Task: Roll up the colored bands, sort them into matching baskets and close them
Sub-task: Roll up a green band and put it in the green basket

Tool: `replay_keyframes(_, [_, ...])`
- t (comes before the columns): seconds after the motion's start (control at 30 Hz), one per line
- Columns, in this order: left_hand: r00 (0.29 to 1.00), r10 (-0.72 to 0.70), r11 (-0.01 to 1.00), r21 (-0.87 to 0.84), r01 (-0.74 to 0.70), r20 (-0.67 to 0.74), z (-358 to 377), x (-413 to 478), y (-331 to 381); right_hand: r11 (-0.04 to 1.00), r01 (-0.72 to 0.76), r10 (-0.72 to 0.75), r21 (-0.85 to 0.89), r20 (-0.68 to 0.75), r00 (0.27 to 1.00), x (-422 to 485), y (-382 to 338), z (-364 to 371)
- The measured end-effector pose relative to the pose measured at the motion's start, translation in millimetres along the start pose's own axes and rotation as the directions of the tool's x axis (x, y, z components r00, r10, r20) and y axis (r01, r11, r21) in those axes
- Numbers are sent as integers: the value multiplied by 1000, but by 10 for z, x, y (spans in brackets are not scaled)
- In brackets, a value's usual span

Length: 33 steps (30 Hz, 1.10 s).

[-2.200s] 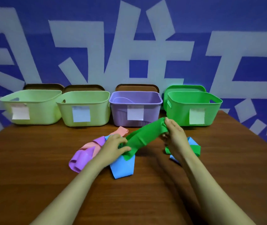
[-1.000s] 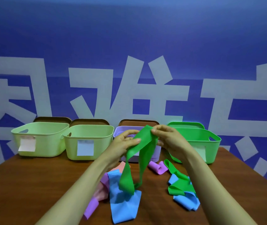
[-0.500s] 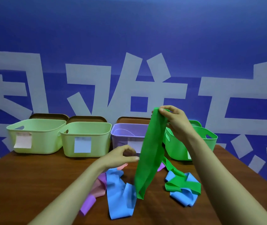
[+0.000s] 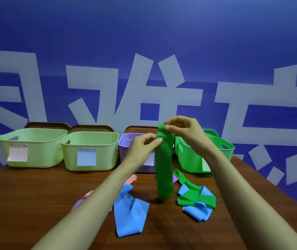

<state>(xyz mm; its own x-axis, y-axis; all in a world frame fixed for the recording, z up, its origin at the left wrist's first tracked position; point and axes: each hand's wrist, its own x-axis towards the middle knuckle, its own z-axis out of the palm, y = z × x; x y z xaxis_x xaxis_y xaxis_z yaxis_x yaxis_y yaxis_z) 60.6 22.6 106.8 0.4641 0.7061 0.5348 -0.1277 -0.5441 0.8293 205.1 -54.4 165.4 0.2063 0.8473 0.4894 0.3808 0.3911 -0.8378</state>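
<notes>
The right hand point(image 4: 185, 130) pinches the top end of the green band point(image 4: 164, 168), and the left hand point(image 4: 142, 147) pinches just below. So it hangs straight above the desk point(image 4: 35, 195), probably ready for rolling.

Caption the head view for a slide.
Left hand and right hand pinch the upper end of a hanging green band beside the green basket.

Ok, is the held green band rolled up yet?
Not rolled, hanging loose. The green band hangs straight down from the right hand, which pinches its top end; the left hand pinches its edge just below.
</notes>
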Motion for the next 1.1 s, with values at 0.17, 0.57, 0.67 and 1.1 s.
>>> replay_keyframes(0.17, [998,-25,999,-18,26,54,9,-20,-23,974,28,-14,-226,61,998,31,-114,-56])
replay_keyframes(0.57, [860,-395,917,86,389,323,73,-472,-773,982,177,-178,-63,-21,984,79,-294,-20])
replay_keyframes(0.67, [868,-374,927,165,337,326,78,-493,-737,989,131,-130,-64,19,991,26,-170,20])
replay_keyframes(1.1, [935,-242,961,-69,268,259,-20,-716,25,989,135,-135,56,-7,991,-181,-330,6])
